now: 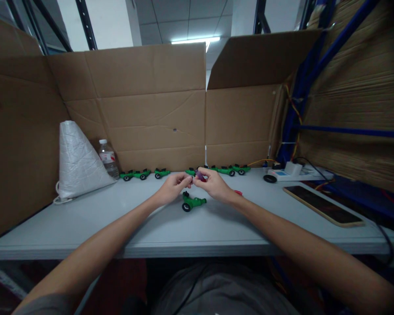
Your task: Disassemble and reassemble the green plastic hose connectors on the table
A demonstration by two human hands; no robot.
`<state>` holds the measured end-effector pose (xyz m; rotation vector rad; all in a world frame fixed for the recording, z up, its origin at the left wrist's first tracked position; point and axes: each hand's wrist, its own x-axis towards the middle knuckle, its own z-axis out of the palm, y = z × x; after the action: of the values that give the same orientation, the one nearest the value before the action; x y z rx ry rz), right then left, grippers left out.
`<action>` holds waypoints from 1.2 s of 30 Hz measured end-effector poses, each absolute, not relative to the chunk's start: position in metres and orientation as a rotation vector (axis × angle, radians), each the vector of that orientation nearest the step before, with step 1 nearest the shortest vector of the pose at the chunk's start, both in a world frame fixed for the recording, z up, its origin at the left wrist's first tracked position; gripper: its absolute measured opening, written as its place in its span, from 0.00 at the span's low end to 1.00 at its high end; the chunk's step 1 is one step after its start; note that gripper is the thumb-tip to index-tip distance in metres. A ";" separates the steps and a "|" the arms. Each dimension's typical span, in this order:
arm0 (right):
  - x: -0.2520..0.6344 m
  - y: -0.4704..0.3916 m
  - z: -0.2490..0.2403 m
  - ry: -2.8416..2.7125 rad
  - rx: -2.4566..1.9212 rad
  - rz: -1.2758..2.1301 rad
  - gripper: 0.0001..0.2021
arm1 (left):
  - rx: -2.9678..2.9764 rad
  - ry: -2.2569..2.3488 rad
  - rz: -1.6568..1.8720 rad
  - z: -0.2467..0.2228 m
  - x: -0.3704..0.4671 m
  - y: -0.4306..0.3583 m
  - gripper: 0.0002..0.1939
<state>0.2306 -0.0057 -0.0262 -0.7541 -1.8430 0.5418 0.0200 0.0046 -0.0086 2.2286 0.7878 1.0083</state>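
Left hand and right hand meet just beyond a green toy car

Both hands are close together over the middle of the white tabletop, fingertips nearly meeting. The right hand pinches a small dark purple piece between thumb and fingers. The left hand has its thumb and forefinger drawn together beside that piece; whether it grips anything is too small to tell. The green toy car sits on the tabletop, nearer the person than the hands and apart from them, with a black wheel at its left end and its narrow end pointing right. A red item shows beside the right wrist, partly hidden by it.

Along the back runs a broken row of similar toy cars, green with black wheels; the hands cover part of it. At the left stands a silver bag, with a clear bottle just beside it, white-capped and upright. On the right lie a phone, dark screen up, and beyond it a white power strip with a plug in it. A black disc lies just beside the strip's left end. Brown cardboard walls the back and left side, and a blue metal frame rises at the right.
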 end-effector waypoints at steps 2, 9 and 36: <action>0.232 -0.006 -0.025 -1.849 -0.758 0.523 0.12 | 2.155 0.762 1.012 -0.010 0.019 0.010 0.27; 0.241 -0.003 -0.028 -1.954 -1.046 0.159 0.07 | 2.324 0.902 1.020 -0.016 0.011 0.019 0.22; 0.240 -0.006 -0.028 -2.066 -1.498 -0.016 0.16 | 2.784 1.049 0.580 -0.004 0.002 -0.002 0.26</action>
<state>0.2399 -0.0055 -0.0280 -1.4981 -2.0664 -0.0161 0.0018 -0.0025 -0.0040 2.7845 1.0495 0.5802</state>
